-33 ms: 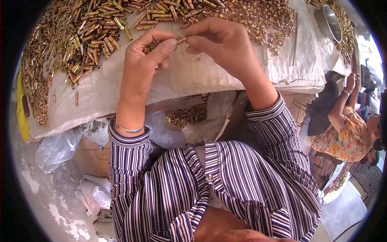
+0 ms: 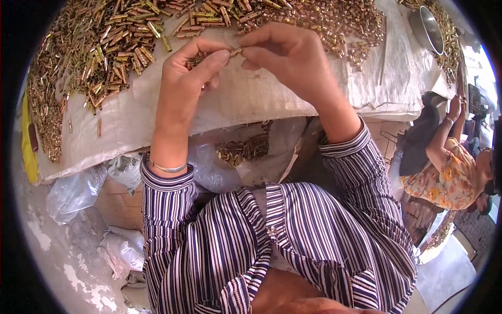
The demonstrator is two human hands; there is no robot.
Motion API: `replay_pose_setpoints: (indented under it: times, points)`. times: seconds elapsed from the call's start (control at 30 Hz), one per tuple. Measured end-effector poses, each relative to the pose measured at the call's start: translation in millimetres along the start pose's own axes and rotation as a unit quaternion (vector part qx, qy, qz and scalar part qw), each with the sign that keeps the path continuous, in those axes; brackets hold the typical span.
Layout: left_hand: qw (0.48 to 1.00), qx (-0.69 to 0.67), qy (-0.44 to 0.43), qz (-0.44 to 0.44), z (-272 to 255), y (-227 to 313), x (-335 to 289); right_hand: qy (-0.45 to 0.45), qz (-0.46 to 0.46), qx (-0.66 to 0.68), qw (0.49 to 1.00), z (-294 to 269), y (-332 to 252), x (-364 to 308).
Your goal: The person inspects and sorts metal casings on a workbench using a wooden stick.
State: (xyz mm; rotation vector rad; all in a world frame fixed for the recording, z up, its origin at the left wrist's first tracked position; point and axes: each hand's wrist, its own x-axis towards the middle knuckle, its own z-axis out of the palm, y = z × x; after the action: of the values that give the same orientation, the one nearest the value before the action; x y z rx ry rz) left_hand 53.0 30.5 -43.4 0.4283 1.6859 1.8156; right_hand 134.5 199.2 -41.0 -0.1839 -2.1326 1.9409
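Over the front of the table my two hands meet at the fingertips. Between them is a small brass-coloured metal piece (image 2: pixel 236 52), mostly covered by the fingers. My left hand (image 2: pixel 187 73) pinches its left end, and more brass-coloured pieces show inside its curled fingers. The other end is pinched by thumb and finger of my right hand (image 2: pixel 293 55). To the left and beyond lies a heap of slim metal tubes (image 2: pixel 117 44), brass and copper in colour. Past my right hand spreads a heap of short, ring-like metal pieces (image 2: pixel 340 26).
A pale woven sheet (image 2: pixel 277 97) covers the table. A metal bowl (image 2: pixel 430 31) rests tilted at the far right, beside more small pieces. Clear plastic bags (image 2: pixel 78 193) hang below the left edge. Another person (image 2: pixel 444 175) in a flowered top is at the right.
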Motion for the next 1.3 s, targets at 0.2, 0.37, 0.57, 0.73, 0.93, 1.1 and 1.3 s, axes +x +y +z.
replay_pose_setpoints:
  times: [0.2,0.37,0.57,0.73,0.93,1.1,1.3]
  points:
    - [1.000,0.021,-0.006,-0.012,-2.3,0.5,-1.2,0.002,-0.026,-0.058,0.998,1.1,2.2,-1.3]
    - [0.999,0.010,-0.026,-0.017,-3.7,-0.3,0.1,-0.008,-0.117,-0.181,0.976,-2.5,-4.5,-0.2]
    - [0.999,0.036,-0.037,0.017,-6.3,2.8,-5.1,-0.072,-0.046,-0.030,0.996,-5.0,-4.0,-3.5]
    - [0.996,-0.017,-0.090,0.012,1.9,11.6,-17.0,-0.219,0.063,0.205,0.952,-13.0,-8.7,-7.7]
    - [0.987,-0.067,-0.147,0.009,0.9,12.2,-23.2,-0.256,0.105,0.304,0.911,-4.9,-14.7,-16.5]
    - [0.996,-0.026,-0.058,-0.065,3.7,3.0,-14.4,-0.095,0.029,0.044,0.994,-18.5,2.1,2.0]
    - [0.930,0.277,-0.234,0.063,24.3,-1.5,-27.9,0.061,-0.174,-0.377,0.908,-24.1,31.3,24.3]
